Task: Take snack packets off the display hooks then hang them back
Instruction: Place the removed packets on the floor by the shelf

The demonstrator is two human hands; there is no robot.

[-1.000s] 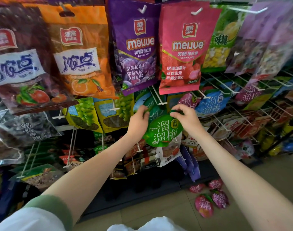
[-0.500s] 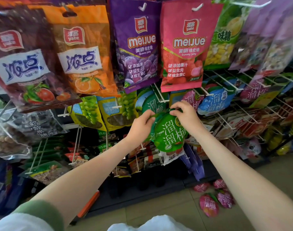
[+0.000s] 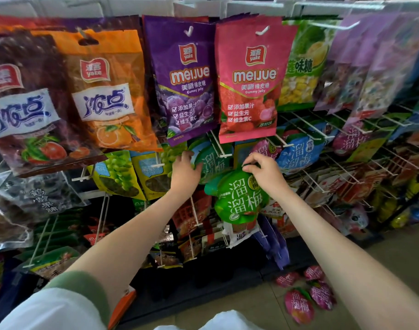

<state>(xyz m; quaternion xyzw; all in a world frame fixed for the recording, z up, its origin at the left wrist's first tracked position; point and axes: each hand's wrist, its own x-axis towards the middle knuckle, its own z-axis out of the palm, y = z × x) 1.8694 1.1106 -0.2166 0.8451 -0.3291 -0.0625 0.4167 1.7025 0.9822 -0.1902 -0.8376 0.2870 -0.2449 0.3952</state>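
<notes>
Nearest, at 7 o'clock in the view, a white sleeve (image 3: 49,310) with a green cuff ends the left forearm, which runs up toward 12; the bare right forearm comes in from 4 o'clock. On the floor (image 3: 251,313) at 5 o'clock lie several pink packets (image 3: 298,306).

The right hand (image 3: 265,172), just right of centre, is bent down at the wrist. Its fingertips and thumb are curled tight, pinching the top edge of the round green packet (image 3: 239,198), which dangles from that pinch off any hook, tilted, at 6 o'clock from the hand.

The left hand (image 3: 184,170), at 9 o'clock from the right one and apart from it, reaches a little farther in. Its thumb lies on the front of a second, hanging green packet (image 3: 210,160) and its fingers curl at that packet's left edge, gripping it. This one hangs on a white wire hook (image 3: 218,144) at 12 o'clock from it.

Farther back and higher, a purple bag (image 3: 187,79) and a pink bag (image 3: 253,79) hang side by side at 12 o'clock.

Half a second ago both hands were on the loose packet, the left at its left edge. Now the left has let go and moved up to the hung one, and the loose packet sits lower, carried by the right alone.
</notes>
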